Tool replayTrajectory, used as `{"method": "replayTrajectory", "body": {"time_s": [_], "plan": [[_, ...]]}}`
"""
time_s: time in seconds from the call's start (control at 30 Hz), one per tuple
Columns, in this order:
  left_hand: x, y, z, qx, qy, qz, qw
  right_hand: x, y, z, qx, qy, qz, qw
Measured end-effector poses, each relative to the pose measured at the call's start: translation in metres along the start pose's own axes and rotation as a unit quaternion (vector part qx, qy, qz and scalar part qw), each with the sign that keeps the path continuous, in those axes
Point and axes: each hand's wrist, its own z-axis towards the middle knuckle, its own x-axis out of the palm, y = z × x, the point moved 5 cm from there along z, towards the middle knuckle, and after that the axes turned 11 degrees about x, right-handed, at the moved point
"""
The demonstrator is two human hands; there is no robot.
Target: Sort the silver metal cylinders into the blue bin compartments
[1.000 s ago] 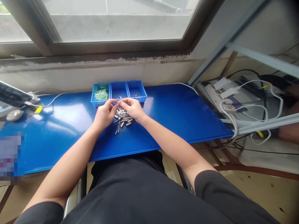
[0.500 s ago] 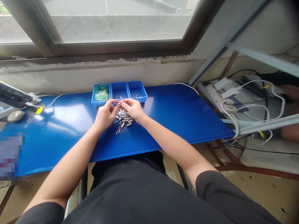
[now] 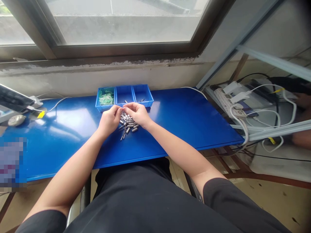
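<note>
My left hand [image 3: 109, 120] and my right hand [image 3: 138, 114] meet at their fingertips above the back of a pile of small metal parts [image 3: 128, 124]. Both hands are closed in a pinch, and whatever they hold is too small and hidden to make out. The pile has short cylinders and thin pins, lying on the blue table [image 3: 179, 119]. Just behind the hands stands a blue bin with three compartments [image 3: 148, 104]. Green pieces [image 3: 106, 98] fill its left compartment. A few dark metal pieces lie in the middle and right ones.
At the left are a screen [image 3: 14, 98] with cables, a round pale object [image 3: 16, 120] and a blurred-out patch. A metal frame [image 3: 277, 130] borders the right side, with a power strip [image 3: 227, 100], white plugs and cables behind it. A window is beyond the table.
The fingertips of both hands have shifted slightly, and the left fingers are drawn closer together. The bin and the pile look the same.
</note>
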Motion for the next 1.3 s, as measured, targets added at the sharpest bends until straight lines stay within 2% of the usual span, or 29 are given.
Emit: {"method": "replayTrajectory", "body": {"time_s": [0.3, 0.47, 0.67, 0.87, 1.13, 1.3], "plan": [[-0.0017, 0.0016, 0.0002, -0.002, -0.012, 0.013, 1.0, 0.0013, -0.0022, 0.0009, -0.008, 0.014, -0.012, 1.0], [-0.002, -0.0009, -0.0003, 0.001, -0.027, -0.018, 0.999, 0.0005, -0.0012, 0.0007, -0.013, 0.006, -0.01, 1.0], [0.002, -0.0025, -0.0011, 0.021, -0.011, -0.057, 0.998, -0.0004, -0.0012, 0.0013, -0.003, 0.002, -0.031, 1.0], [0.0005, 0.0012, -0.0008, 0.009, -0.016, -0.022, 1.0, -0.0009, 0.0005, -0.0002, -0.023, -0.002, -0.032, 0.999], [-0.0042, 0.0029, 0.0002, -0.007, -0.039, -0.008, 0.999, 0.0034, -0.0011, -0.0003, -0.037, 0.037, -0.031, 0.998], [-0.0009, -0.0016, -0.0007, 0.021, -0.031, -0.04, 0.998, 0.0003, -0.0019, 0.0015, -0.034, 0.017, -0.035, 0.999]]}}
